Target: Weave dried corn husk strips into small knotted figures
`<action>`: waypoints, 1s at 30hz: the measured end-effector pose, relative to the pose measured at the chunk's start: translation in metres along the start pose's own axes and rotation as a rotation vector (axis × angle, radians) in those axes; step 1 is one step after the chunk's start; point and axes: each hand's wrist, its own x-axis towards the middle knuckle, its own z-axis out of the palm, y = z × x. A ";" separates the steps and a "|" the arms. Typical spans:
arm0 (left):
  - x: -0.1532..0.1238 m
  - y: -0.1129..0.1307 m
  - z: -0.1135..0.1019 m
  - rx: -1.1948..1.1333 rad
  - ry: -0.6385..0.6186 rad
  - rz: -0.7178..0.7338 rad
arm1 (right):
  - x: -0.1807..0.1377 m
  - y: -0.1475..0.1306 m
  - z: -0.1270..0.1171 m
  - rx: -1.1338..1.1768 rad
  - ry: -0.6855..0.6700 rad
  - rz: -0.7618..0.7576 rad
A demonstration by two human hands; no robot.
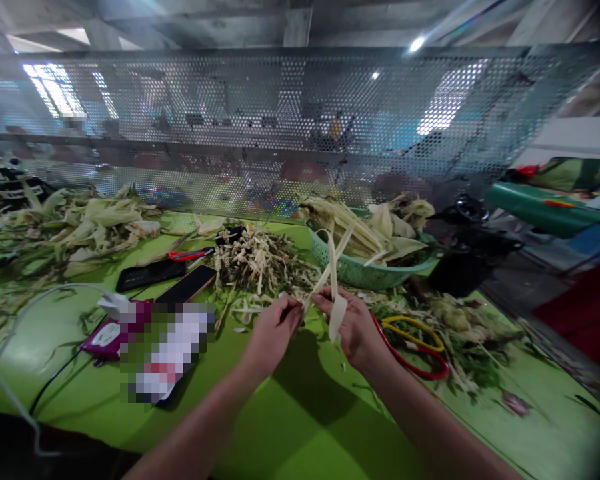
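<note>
Both hands are raised over the green table (300, 413), pinching pale strips of corn husk (333, 280) between them. My left hand (273, 330) is closed on the left end of a strip that slants up to the right. My right hand (347, 323) is closed on an upright strip and a wider piece hanging below its fingers. A heap of shredded husk strips (260, 263) lies just beyond my hands. Red-handled scissors (415, 363) and a yellow-handled pair (415, 330) lie right of my right hand.
A teal basket (375, 270) full of husks stands behind the hands. More husks (95, 223) are piled at the left. Two dark phones (167, 277), another red-handled tool (190, 254), a white cable (10, 333) and a blurred packet lie left. A perforated metal screen (280, 120) backs the table.
</note>
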 end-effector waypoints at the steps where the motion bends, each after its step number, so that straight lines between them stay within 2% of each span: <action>1: 0.000 0.000 0.000 -0.020 -0.018 -0.001 | -0.001 -0.001 0.000 -0.001 -0.010 0.007; 5: -0.003 0.001 0.000 -0.083 -0.046 -0.042 | -0.004 -0.004 0.001 -0.001 -0.043 0.028; 12: -0.002 -0.004 0.001 -0.019 0.078 0.024 | -0.012 -0.003 0.008 -0.146 -0.132 -0.050; 17: 0.001 -0.004 0.002 -0.181 0.068 -0.097 | -0.008 0.000 0.005 -0.205 -0.169 -0.047; 20: 0.002 -0.003 0.000 -0.150 0.088 -0.072 | -0.005 0.002 0.002 -0.187 -0.204 -0.050; 30: -0.001 0.004 -0.002 0.018 0.136 -0.023 | -0.003 0.005 0.000 -0.291 -0.169 -0.144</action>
